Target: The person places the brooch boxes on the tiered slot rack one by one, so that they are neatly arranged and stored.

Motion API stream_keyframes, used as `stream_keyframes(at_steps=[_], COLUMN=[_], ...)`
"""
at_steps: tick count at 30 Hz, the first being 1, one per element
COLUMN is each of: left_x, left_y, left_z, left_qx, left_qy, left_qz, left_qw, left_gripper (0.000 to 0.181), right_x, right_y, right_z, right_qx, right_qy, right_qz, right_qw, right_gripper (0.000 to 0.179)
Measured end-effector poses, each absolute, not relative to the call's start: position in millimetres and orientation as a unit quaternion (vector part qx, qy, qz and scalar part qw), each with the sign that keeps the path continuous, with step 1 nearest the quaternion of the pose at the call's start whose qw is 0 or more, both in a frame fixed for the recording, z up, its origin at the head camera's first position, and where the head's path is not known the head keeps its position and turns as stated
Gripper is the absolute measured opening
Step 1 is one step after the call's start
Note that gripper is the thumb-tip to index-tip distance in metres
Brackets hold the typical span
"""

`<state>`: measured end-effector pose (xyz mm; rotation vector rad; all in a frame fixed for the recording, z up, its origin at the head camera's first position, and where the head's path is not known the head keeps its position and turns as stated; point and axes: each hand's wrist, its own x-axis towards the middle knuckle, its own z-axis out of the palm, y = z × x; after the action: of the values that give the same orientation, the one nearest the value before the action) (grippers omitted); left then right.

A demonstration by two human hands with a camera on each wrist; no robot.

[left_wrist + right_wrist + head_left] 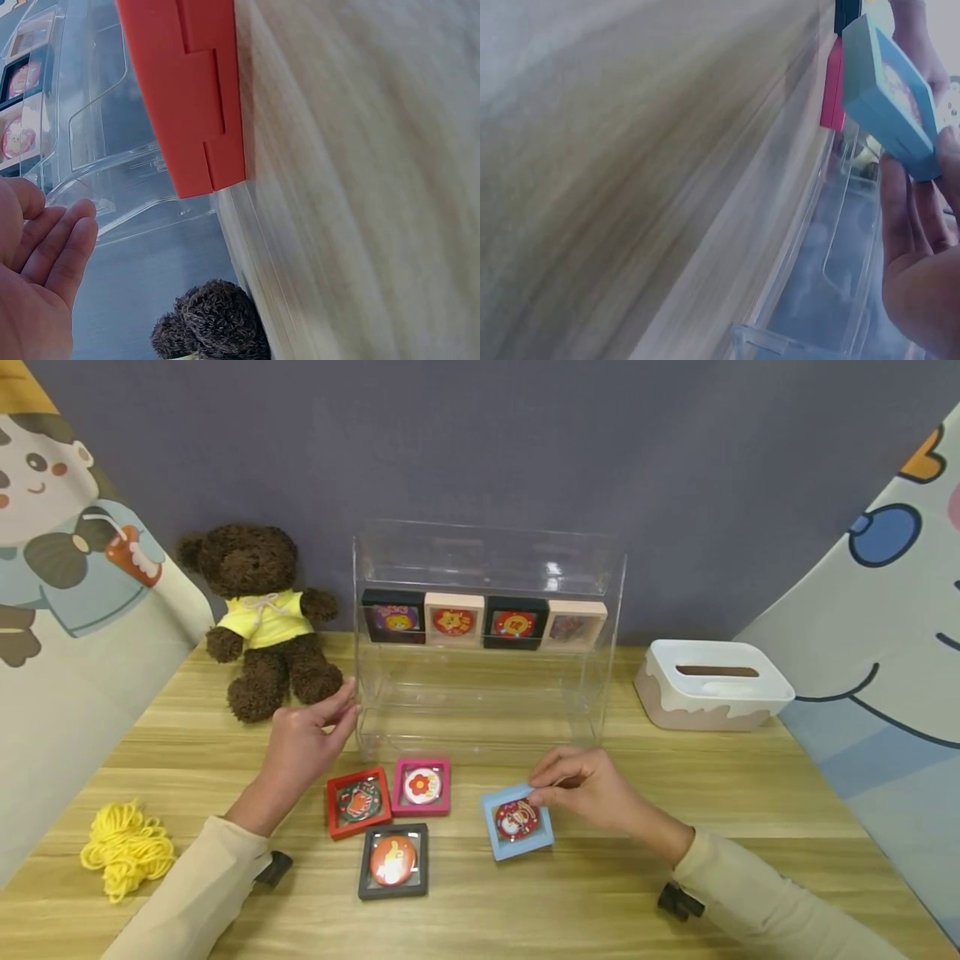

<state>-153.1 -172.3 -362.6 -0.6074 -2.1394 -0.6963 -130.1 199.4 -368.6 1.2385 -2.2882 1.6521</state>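
Frame (blue, square) pinched by right hand

Left hand at clear shelf, red frame, brown plush

Looks forward and down from the head, far enough back to take in left hand, right hand and the whole clear rack. From the left wrist, faces past that hand, rolled sideways (with tabletop at right), near the red frame. From the right wrist, also rolled, tabletop at left, near the light-blue frame. Shares the rack across all three.
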Motion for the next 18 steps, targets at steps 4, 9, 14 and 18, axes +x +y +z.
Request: stream_keyframes(at_steps=[4, 9, 14, 18], left_x=[-154, -154, -154, -154], left_y=[-173, -173, -173, -174], left_z=[-363, -364, -364, -364], left_qx=[-0.237, -0.236, -0.235, -0.234], left_qy=[-0.845, -0.847, -0.849, -0.850], left_qz=[-0.273, -0.269, -0.269, -0.269], left_qw=[0.393, 0.394, 0.390, 0.388], left_gripper=[0.036, 0.036, 0.036, 0.036], right_x=[-135, -142, -149, -146], right_y=[203, 206, 205, 201], right_z=[-367, -363, -355, -338], right_qx=[0.387, 0.370, 0.354, 0.324], right_qy=[-0.745, -0.741, -0.737, -0.753], right_qz=[0.543, 0.558, 0.570, 0.564], right_qw=[0.036, 0.055, 0.079, 0.093], right_gripper=[0.013, 0.014, 0.016, 0.013])
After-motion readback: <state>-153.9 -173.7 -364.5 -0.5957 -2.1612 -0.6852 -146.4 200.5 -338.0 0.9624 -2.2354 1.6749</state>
